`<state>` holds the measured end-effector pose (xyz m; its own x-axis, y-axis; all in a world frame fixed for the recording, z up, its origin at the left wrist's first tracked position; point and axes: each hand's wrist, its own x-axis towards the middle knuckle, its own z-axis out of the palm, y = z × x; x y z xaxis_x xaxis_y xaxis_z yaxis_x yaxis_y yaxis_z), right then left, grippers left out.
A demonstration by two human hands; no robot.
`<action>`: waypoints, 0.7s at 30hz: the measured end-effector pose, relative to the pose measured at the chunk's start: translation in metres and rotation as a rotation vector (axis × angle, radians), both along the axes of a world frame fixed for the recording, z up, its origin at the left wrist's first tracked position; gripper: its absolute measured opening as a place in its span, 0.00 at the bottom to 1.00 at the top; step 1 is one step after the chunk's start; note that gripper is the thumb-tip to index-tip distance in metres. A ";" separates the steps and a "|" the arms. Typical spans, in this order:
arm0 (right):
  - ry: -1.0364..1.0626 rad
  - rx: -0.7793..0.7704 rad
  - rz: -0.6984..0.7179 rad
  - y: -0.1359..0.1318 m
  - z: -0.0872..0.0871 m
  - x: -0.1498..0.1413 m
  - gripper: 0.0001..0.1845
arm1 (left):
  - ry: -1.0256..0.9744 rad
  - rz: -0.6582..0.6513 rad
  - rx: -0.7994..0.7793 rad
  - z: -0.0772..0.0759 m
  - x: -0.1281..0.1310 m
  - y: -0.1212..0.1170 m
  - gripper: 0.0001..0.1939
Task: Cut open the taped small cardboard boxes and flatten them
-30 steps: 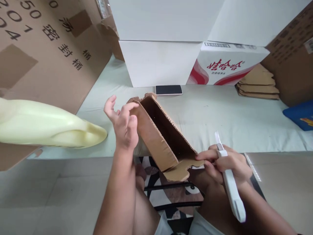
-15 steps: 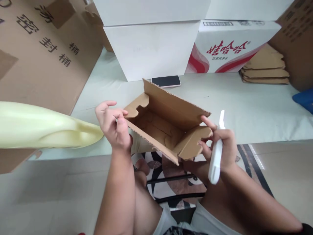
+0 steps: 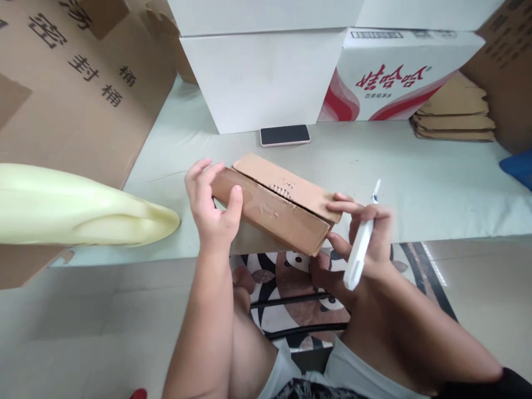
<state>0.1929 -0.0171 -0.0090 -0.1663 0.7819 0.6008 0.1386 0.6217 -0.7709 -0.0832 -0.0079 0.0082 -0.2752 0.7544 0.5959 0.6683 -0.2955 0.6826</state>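
Note:
A small brown cardboard box is held at a slant over the front edge of the cloth-covered surface. Its opening no longer shows; a dark seam runs along it, and the cardboard near the seam is scuffed and torn. My left hand grips the box's left end, thumb on the near face and fingers behind. At the other end, my right hand touches the box with its fingertips. The same hand is closed around a white utility knife, its blade end pointing up and away from me.
A phone lies behind the box. White cartons stand at the back, with flattened cardboard to their right. A large brown carton and a pale green smooth object are on the left. Something blue shows at the right.
The box was open with its flaps up and inside visible; now closed cardboard faces show instead. My left hand has moved right and up with it. The knife stays in my right hand.

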 end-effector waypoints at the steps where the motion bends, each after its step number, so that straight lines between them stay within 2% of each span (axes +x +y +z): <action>1: -0.004 0.015 0.037 0.000 -0.001 0.000 0.22 | 0.034 0.008 0.039 0.001 0.001 0.001 0.20; 5: 0.014 0.028 0.106 -0.002 -0.001 0.001 0.17 | 0.179 -0.053 0.008 0.005 0.003 0.001 0.17; 8: 0.106 -0.017 -0.001 0.000 -0.003 0.003 0.18 | 0.200 -0.071 -0.001 0.007 0.003 0.000 0.16; 10: 0.144 -0.119 -0.110 0.004 -0.007 0.005 0.19 | 0.175 -0.058 -0.010 0.006 -0.001 0.000 0.16; 12: 0.136 -0.302 -0.149 0.011 -0.012 0.008 0.19 | 0.113 -0.034 -0.027 0.002 -0.009 0.001 0.17; 15: 0.087 -0.616 -0.038 0.020 -0.020 0.009 0.22 | -0.056 -0.004 0.012 -0.010 -0.027 0.009 0.18; 17: 0.076 -0.695 0.105 0.022 -0.021 0.005 0.25 | -0.180 0.034 0.083 -0.018 -0.037 0.014 0.18; 19: 0.102 -0.616 0.223 0.021 -0.017 0.001 0.25 | -0.335 0.074 0.031 -0.022 -0.043 0.018 0.20; 21: 0.121 -0.464 0.272 0.018 -0.010 -0.002 0.23 | -0.513 0.072 -0.154 -0.021 -0.042 0.017 0.23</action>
